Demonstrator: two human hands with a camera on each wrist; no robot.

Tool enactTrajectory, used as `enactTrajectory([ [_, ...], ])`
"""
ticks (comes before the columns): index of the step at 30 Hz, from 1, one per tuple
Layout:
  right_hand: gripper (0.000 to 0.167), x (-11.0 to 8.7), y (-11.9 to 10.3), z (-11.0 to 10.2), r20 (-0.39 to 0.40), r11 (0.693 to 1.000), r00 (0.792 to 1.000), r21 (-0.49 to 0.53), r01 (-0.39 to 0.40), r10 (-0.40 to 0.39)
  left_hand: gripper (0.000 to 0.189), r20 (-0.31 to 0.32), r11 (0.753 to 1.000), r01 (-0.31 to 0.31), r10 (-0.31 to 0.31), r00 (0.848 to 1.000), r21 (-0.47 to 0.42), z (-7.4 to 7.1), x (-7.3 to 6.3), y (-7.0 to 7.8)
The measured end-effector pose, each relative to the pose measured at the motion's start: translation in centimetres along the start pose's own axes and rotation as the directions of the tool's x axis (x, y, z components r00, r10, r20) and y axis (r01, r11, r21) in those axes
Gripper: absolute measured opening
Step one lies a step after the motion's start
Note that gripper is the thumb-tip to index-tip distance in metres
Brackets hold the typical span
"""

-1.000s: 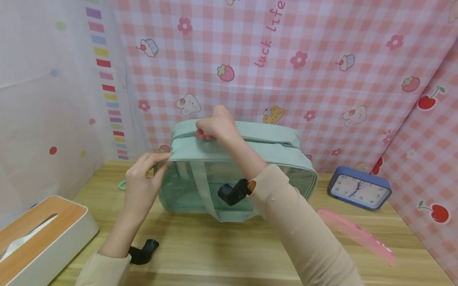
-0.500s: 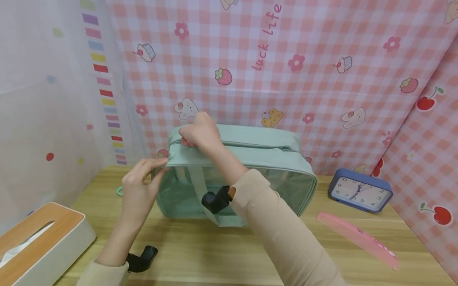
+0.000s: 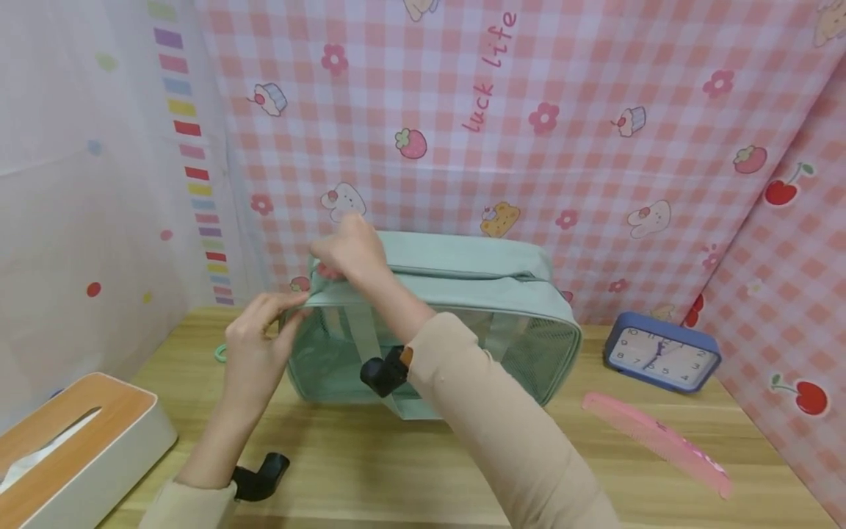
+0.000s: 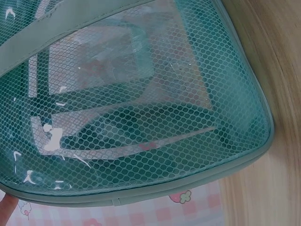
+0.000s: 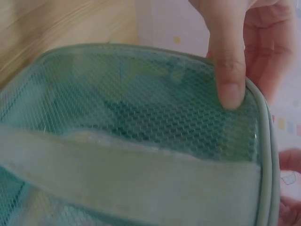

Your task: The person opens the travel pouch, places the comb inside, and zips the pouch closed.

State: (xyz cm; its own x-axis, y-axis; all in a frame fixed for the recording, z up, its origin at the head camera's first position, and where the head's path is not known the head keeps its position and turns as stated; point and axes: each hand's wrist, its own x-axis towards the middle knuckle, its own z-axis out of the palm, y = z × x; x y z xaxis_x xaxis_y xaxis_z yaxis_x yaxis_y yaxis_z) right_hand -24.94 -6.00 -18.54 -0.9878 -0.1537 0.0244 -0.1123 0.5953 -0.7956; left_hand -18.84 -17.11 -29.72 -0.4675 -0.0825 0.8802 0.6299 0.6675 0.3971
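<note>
A mint green bag (image 3: 522,294) with see-through mesh sides stands upright on the table. My left hand (image 3: 258,342) pinches its upper left corner, and in the right wrist view that thumb (image 5: 230,80) presses on the mesh. At the left end of the top, my right hand (image 3: 353,253) has its fingers curled at the zipper; the zipper pull is hidden under them. The zipper line (image 3: 449,273) runs to the right behind that hand. A strap handle (image 3: 419,408) hangs down the front. In the left wrist view, the bag's mesh (image 4: 178,84) fills most of the frame.
A tissue box (image 3: 125,433) with a wooden top stands at the left front. On the right are a blue clock (image 3: 663,353) and a pink comb (image 3: 661,441). A small green ring (image 3: 220,353) lies left of the bag. A checked cloth (image 3: 449,88) hangs behind.
My right hand has slid left along the top zipper, from left of the middle to the bag's left end. My left hand has kept its hold on the corner.
</note>
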Motion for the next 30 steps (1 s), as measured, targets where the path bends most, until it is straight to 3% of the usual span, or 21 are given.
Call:
enactTrajectory([
  [3, 0.023, -0.1, 0.3, -0.5, 0.083, 0.999, 0.997, 0.046, 0.003, -0.007, 0.02, 0.007, 1.0, -0.002, 0.002, 1.0, 0.001, 0.0, 0.0, -0.1],
  [7, 0.026, -0.7, 0.8, -1.7, 0.145, 0.998, 0.988, 0.054, 0.045, -0.053, 0.02, 0.018, 1.0, -0.013, 0.013, 1.0, 0.021, 0.0, 0.2, -0.4],
  [10, 0.026, -1.0, 1.8, -3.4, 0.148, 0.998, 0.987, 0.018, 0.066, -0.067, 0.02, 0.04, 0.999, -0.015, 0.014, 0.999, 0.041, -0.2, 0.2, -0.7],
  [14, 0.029, -1.3, 4.0, -6.4, 0.147, 0.999, 0.989, -0.037, 0.033, -0.027, 0.019, 0.074, 0.996, -0.035, 0.029, 0.997, 0.078, -0.4, 0.5, -1.1],
  [18, 0.035, -1.7, 7.0, -9.8, 0.118, 0.999, 0.993, -0.04, 0.003, 0.001, 0.017, 0.156, 0.986, -0.09, 0.068, 0.985, 0.141, -0.8, 1.2, -1.3],
  [21, 0.038, -2.0, 9.3, -12.5, 0.092, 0.999, 0.995, 0.024, -0.027, 0.024, 0.019, 0.26, 0.981, -0.1, 0.054, 0.964, 0.166, -1.2, 2.2, -1.0],
  [23, 0.04, -2.4, 11.0, -14.2, 0.074, 0.996, 0.996, 0.077, -0.051, 0.045, 0.025, 0.354, 0.983, -0.083, 0.021, 0.935, 0.162, -1.4, 3.2, -0.3],
  [25, 0.043, -2.9, 12.7, -16.0, 0.062, 0.991, 0.996, 0.12, -0.064, 0.057, 0.025, 0.471, 0.988, -0.047, -0.026, 0.882, 0.144, -1.4, 4.7, 0.7],
  [27, 0.047, -3.4, 14.5, -17.5, 0.051, 0.986, 0.996, 0.148, -0.081, 0.075, 0.023, 0.598, 0.992, -0.016, -0.063, 0.799, 0.126, -1.1, 6.4, 1.7],
  [30, 0.052, -4.1, 17.3, -19.1, 0.038, 0.982, 0.994, 0.158, -0.105, 0.101, 0.021, 0.758, 0.992, -0.018, -0.083, 0.647, 0.124, -0.3, 9.2, 2.8],
])
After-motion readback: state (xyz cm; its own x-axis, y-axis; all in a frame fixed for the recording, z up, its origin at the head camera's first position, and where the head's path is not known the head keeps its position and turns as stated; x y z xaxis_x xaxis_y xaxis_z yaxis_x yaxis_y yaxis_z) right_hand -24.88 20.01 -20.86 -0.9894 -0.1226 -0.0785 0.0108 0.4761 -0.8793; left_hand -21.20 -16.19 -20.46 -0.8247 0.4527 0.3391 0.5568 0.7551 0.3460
